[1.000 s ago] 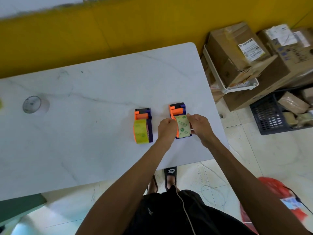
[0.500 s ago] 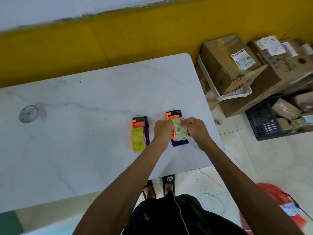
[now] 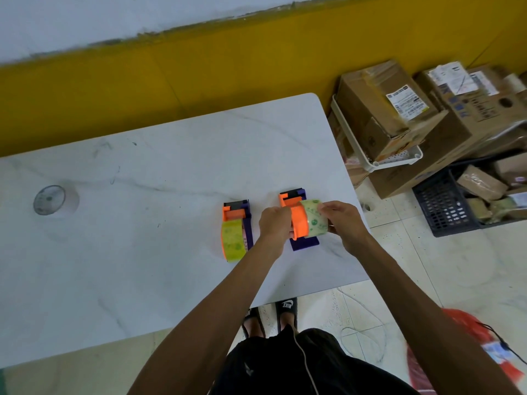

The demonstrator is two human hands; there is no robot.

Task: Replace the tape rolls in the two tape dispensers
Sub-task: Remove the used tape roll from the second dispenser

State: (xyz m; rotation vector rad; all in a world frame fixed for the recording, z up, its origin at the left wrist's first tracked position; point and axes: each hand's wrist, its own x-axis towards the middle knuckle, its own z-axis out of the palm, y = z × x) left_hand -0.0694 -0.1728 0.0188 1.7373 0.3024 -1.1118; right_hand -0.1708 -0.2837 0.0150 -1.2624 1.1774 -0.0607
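The clear green-printed roll (image 3: 315, 219) sat on the right dispenser's (image 3: 299, 223) orange hub. My right hand (image 3: 343, 222) pinched the roll; my left hand (image 3: 275, 223) gripped the hub's left side.

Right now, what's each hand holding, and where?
Right hand grips the tape roll by its outer side. Left hand holds the right dispenser on its orange side. The left dispenser is untouched.

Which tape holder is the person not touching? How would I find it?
Start at the white table and find the two orange and purple tape dispensers near its right end. The untouched dispenser is the left of the pair, lying flat beside the left hand. Its yellowish tape roll sits in place, while its neighbour's roll is gripped by both hands.
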